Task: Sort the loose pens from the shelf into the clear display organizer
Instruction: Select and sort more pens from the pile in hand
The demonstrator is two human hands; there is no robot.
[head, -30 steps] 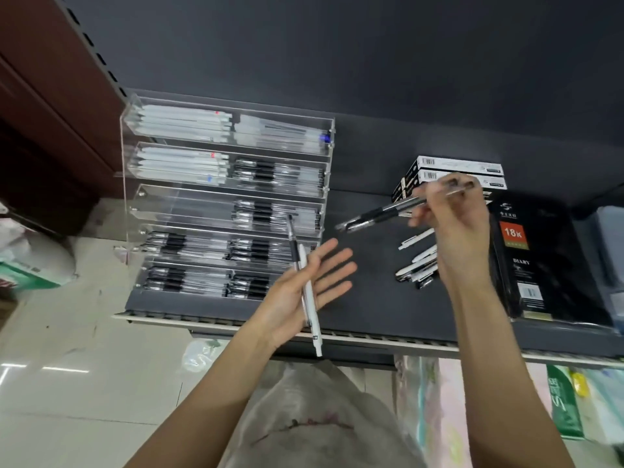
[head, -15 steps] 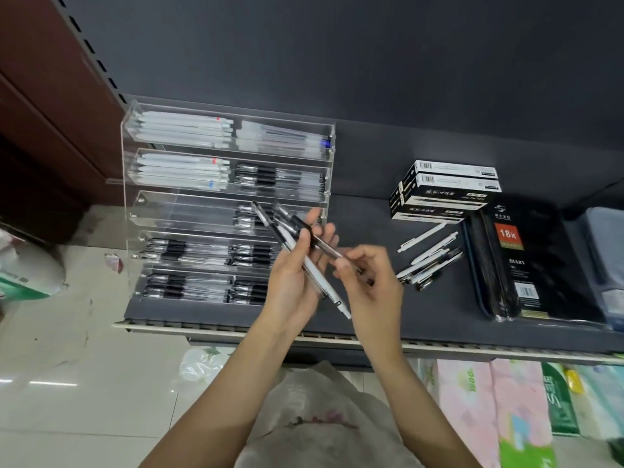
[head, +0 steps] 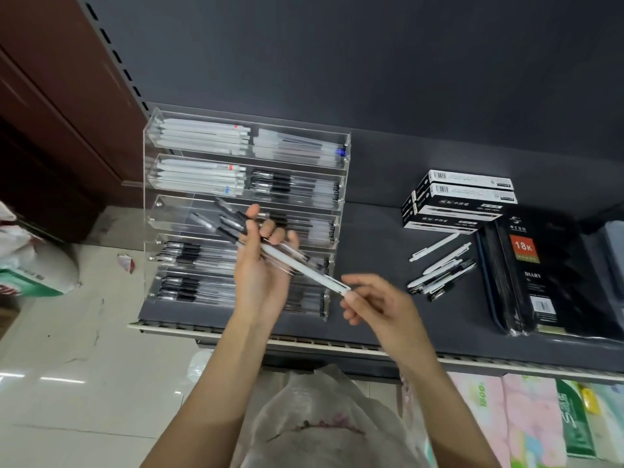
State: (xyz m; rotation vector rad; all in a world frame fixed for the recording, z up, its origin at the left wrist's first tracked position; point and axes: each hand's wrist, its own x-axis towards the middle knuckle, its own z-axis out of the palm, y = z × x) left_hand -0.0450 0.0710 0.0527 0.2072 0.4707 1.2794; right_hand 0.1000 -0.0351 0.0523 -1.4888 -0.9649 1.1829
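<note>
Since half a second ago, the right hand (head: pixel 378 305) is drawing away from the pen bundle (head: pixel 256 241), its loosely curled fingers holding nothing. Ahead of the clear display organizer (head: pixel 246 211), the left hand (head: pixel 263 265) is gripping that bundle, long axis slanting down-right, white pen (head: pixel 304 268) tip beside the right fingertips. Loose pens (head: pixel 442 271) are lying farther right on the shelf (head: pixel 371 251), nearer the right hand.

Shelf (head: pixel 378 265): organizer (head: pixel 246 184), loose pens (head: pixel 439 271), boxes (head: pixel 459 201), diaries (head: pixel 547 275).
</note>
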